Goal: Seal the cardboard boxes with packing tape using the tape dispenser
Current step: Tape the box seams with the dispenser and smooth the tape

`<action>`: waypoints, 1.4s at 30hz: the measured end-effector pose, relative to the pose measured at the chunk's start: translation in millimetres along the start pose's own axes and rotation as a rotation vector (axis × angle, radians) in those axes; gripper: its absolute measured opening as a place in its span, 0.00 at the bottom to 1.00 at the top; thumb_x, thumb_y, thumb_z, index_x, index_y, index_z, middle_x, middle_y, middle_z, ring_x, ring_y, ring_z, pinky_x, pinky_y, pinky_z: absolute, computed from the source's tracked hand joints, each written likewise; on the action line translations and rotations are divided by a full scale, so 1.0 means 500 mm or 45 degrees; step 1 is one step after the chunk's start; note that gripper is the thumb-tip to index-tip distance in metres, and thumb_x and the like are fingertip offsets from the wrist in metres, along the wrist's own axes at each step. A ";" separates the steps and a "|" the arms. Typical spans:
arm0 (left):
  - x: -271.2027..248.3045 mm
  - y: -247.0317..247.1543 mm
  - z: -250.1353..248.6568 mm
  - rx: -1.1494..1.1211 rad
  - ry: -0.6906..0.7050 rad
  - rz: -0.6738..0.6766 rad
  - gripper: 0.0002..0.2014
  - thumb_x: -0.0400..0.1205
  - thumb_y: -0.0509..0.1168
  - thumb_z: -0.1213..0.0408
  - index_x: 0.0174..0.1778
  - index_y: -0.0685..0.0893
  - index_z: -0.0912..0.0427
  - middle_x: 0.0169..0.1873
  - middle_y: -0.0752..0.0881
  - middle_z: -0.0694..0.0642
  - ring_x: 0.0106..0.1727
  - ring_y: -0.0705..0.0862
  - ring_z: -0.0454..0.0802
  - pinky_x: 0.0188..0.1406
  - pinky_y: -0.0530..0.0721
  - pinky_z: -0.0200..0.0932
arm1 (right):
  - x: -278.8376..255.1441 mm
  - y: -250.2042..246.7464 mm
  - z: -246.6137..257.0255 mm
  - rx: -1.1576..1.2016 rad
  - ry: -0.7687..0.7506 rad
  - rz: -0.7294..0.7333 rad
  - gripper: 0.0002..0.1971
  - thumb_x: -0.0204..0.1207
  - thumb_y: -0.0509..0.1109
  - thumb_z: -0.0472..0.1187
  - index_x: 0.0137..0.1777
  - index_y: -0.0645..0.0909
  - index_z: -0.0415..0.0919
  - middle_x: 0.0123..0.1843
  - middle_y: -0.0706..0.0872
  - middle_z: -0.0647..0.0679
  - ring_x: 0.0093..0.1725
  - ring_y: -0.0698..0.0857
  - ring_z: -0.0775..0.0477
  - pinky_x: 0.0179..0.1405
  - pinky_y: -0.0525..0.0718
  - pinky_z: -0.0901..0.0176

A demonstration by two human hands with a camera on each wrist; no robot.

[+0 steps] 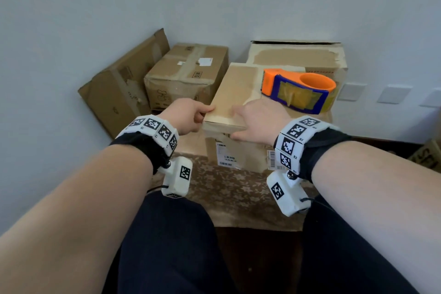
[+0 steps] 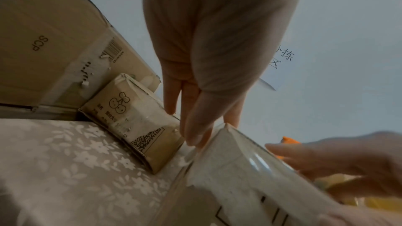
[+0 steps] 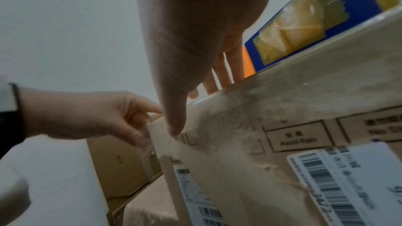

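On the patterned table (image 1: 229,188): 1 cardboard box (image 1: 235,93), tape dispenser (image 1: 298,89) resting on its top. Left hand (image 1: 185,116) pinches the near-left corner; right hand (image 1: 259,120) lies flat on top, fingers straight, thumb on the front face.

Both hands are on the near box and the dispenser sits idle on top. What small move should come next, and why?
Probably the right hand should lift off and take the tape dispenser, which rests untouched on the box just beyond its fingers. The left hand already pinches the box's near-left corner, so it can steady it.
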State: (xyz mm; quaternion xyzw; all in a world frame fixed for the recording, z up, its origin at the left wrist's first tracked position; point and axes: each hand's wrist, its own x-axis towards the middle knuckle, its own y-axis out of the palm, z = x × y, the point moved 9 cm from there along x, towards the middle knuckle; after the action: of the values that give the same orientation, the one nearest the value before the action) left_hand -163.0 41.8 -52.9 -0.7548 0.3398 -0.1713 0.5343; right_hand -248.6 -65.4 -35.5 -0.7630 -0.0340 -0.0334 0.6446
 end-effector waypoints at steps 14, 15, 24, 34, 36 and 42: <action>0.043 0.013 -0.016 0.314 0.261 0.085 0.43 0.71 0.78 0.68 0.80 0.65 0.47 0.45 0.90 0.51 0.52 0.85 0.47 0.49 0.69 0.32 | 0.024 -0.008 0.084 -0.269 -0.077 0.024 0.21 0.81 0.62 0.47 0.71 0.72 0.39 0.53 0.84 0.47 0.50 0.85 0.41 0.34 0.71 0.54; 0.045 0.013 -0.017 0.337 0.275 0.082 0.44 0.71 0.77 0.68 0.81 0.65 0.47 0.44 0.90 0.52 0.52 0.85 0.48 0.50 0.71 0.34 | 0.025 -0.006 0.084 -0.280 -0.079 0.028 0.21 0.81 0.62 0.47 0.71 0.72 0.39 0.53 0.84 0.47 0.51 0.85 0.41 0.34 0.72 0.55; 0.051 0.019 -0.025 0.415 0.354 -0.014 0.43 0.71 0.77 0.64 0.81 0.64 0.48 0.47 0.88 0.52 0.56 0.83 0.51 0.52 0.72 0.35 | 0.031 -0.008 0.083 -0.269 -0.090 0.011 0.19 0.81 0.59 0.47 0.68 0.76 0.39 0.48 0.84 0.47 0.44 0.82 0.42 0.34 0.71 0.54; 0.047 0.022 -0.028 0.545 0.332 0.007 0.49 0.69 0.79 0.63 0.83 0.58 0.46 0.55 0.87 0.54 0.58 0.82 0.54 0.54 0.75 0.42 | 0.030 -0.010 0.081 -0.243 -0.067 0.028 0.21 0.81 0.58 0.50 0.68 0.76 0.38 0.38 0.74 0.48 0.36 0.72 0.44 0.32 0.72 0.54; 0.048 0.022 -0.030 0.574 0.326 0.029 0.50 0.69 0.79 0.61 0.83 0.57 0.46 0.52 0.87 0.54 0.57 0.82 0.54 0.52 0.75 0.42 | 0.028 -0.011 0.080 -0.235 -0.064 0.031 0.21 0.81 0.58 0.50 0.68 0.76 0.38 0.39 0.76 0.48 0.36 0.72 0.44 0.33 0.72 0.54; 0.041 0.023 -0.035 0.563 0.333 0.011 0.48 0.67 0.80 0.57 0.81 0.62 0.46 0.49 0.87 0.53 0.53 0.83 0.54 0.50 0.78 0.45 | 0.024 -0.010 0.080 -0.205 -0.073 0.048 0.21 0.82 0.57 0.49 0.69 0.74 0.37 0.42 0.80 0.46 0.37 0.73 0.44 0.33 0.71 0.54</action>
State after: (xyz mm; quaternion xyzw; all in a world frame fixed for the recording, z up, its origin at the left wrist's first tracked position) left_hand -163.0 12.9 -59.0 -0.5895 0.3633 -0.3354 0.6387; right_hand -236.7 -25.2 -36.1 -0.8136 -0.0354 -0.0022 0.5803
